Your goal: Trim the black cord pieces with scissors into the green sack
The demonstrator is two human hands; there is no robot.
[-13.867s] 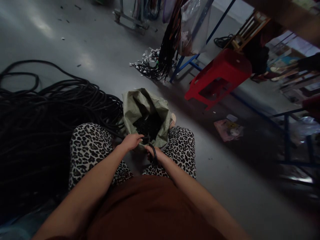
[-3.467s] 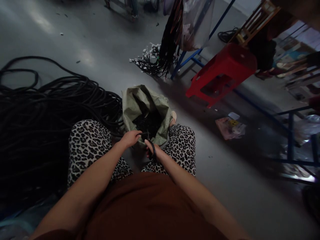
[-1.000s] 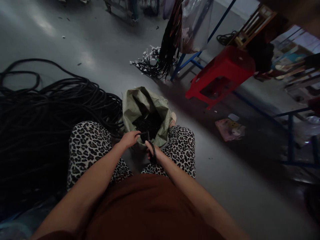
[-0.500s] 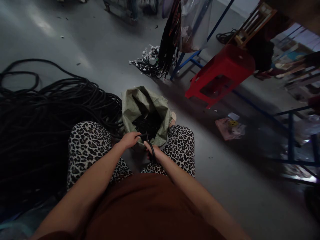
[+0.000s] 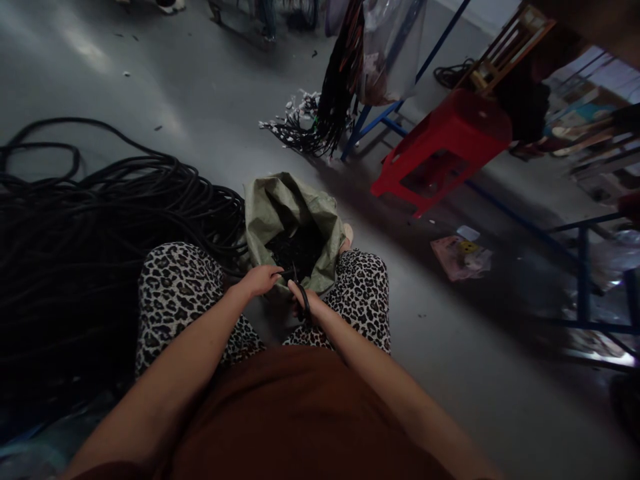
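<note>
Black cable heap: is being seen at far left, where many long loops are being piled over one another on the grey floor.
Patterned trousers: are being worn by the seated person, with a knee being placed on either side of the sack.
Left hand: is being kept clamped, with thumb and fingers together, on a thin black cable; a dark strand is being led from the heap toward the back of this hand.
Cable end: is being held out over the near rim of the sack, at the scissor blades; whether it is being caught between them cannot be told.
Green sack: is being stood between the knees with its mouth upward, and dark pieces are being held inside.
Black-handled scissors: are being pointed up toward the sack's mouth.
Right hand: is being clamped around the scissor handles, just beside the left hand.
White-tipped bundle: is being hung beyond the sack, its ends being spread on the floor.
Clear plastic bag: is being suspended beside the bundle.
Red stool: is being seen farther right.
Pink packet: is being left lying on the floor near the stool.
</note>
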